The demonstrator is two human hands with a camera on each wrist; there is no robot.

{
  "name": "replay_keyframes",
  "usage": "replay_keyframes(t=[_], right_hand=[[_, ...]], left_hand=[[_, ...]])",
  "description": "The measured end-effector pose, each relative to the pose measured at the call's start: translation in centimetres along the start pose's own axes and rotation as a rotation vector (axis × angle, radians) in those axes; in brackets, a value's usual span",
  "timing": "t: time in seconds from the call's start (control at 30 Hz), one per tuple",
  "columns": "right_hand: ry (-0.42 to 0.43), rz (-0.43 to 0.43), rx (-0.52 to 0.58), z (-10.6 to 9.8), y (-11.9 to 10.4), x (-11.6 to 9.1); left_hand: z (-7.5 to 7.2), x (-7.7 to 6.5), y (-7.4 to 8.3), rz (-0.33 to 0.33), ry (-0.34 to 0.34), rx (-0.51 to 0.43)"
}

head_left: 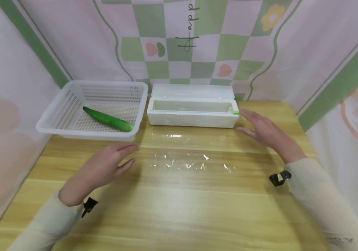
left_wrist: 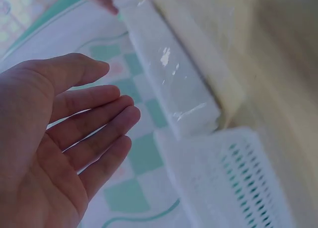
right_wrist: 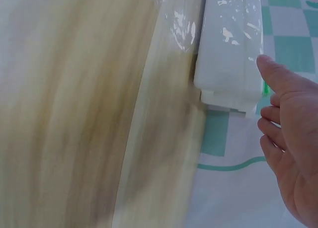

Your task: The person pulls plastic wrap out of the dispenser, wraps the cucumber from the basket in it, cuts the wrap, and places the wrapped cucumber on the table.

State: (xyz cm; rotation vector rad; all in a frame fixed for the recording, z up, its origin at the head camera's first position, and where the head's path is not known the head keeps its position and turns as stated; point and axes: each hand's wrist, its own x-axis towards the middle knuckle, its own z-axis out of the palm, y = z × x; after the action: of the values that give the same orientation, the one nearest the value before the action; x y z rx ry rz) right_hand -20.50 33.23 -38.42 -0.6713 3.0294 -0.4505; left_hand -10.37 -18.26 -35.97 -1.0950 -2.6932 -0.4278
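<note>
A white cling film dispenser box [head_left: 193, 120] stands at the back of the table with its lid raised. Clear cling film [head_left: 189, 166] stretches from its front over the wood, shining in wrinkles. My right hand [head_left: 264, 131] hovers by the box's right end, near a green tab [head_left: 235, 112], and holds nothing. Off to the left my left hand [head_left: 105, 167] is over the table in front of a white basket [head_left: 85, 134], fingers extended and palm bare in the left wrist view. Inside the basket lies a green cucumber [head_left: 108, 119].
The wooden table [head_left: 179, 216] is bounded at the back and sides by patterned cloth [head_left: 194, 45]. Basket and box stand side by side against the back cloth. A small black clip-like device [head_left: 89, 205] sits at each sleeve cuff.
</note>
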Motion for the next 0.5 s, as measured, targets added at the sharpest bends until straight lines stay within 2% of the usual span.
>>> replay_keyframes(t=[0.07, 0.23, 0.37, 0.5], right_hand=[[-0.006, 0.011, 0.020, 0.1, 0.4, 0.7], [0.009, 0.011, 0.050, 0.3, 1.0, 2.1], [0.031, 0.014, 0.066, 0.3, 1.4, 2.7], [0.052, -0.004, 0.062, 0.4, 1.6, 3.1]], left_hand=[[-0.7, 0.1, -0.5, 0.007, 0.034, 0.007], [-2.1, 0.5, -2.0, -0.027, 0.052, 0.030], [-3.0, 1.3, -3.6, -0.070, 0.030, 0.030], [-4.3, 2.3, -5.4, -0.133, -0.028, 0.009]])
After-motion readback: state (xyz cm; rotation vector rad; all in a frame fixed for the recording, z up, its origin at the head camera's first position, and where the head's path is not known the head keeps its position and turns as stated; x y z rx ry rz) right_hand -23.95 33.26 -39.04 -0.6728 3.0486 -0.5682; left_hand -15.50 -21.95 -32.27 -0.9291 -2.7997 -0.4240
